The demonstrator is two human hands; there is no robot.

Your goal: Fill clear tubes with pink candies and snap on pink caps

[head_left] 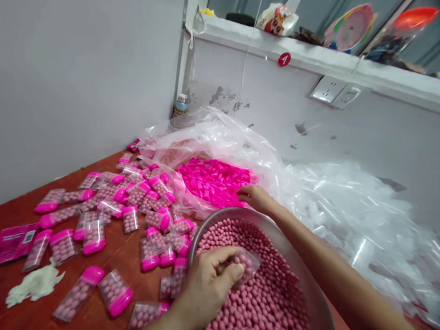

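My left hand (216, 276) is closed on a small clear plastic case (254, 264) filled with pink beads, its thumb and fingers pinching the sides. It hangs above a metal bowl (320, 299) heaped with loose pink beads (260, 308). My right hand (258, 198) reaches past the bowl's far rim to the edge of a pile of bright pink caps (213, 180). Its fingers are stretched toward the caps and slightly apart, with nothing visible in them. The caps lie in an open clear plastic bag (241, 138).
Several bead-filled cases with pink caps (116, 293) lie across the red table (7, 200) at left. A pink packet (12, 243) and crumpled white tissue (34, 284) lie near them. Many clear empty cases (359, 220) are heaped at right. Walls stand behind, with a cluttered ledge (233, 31).
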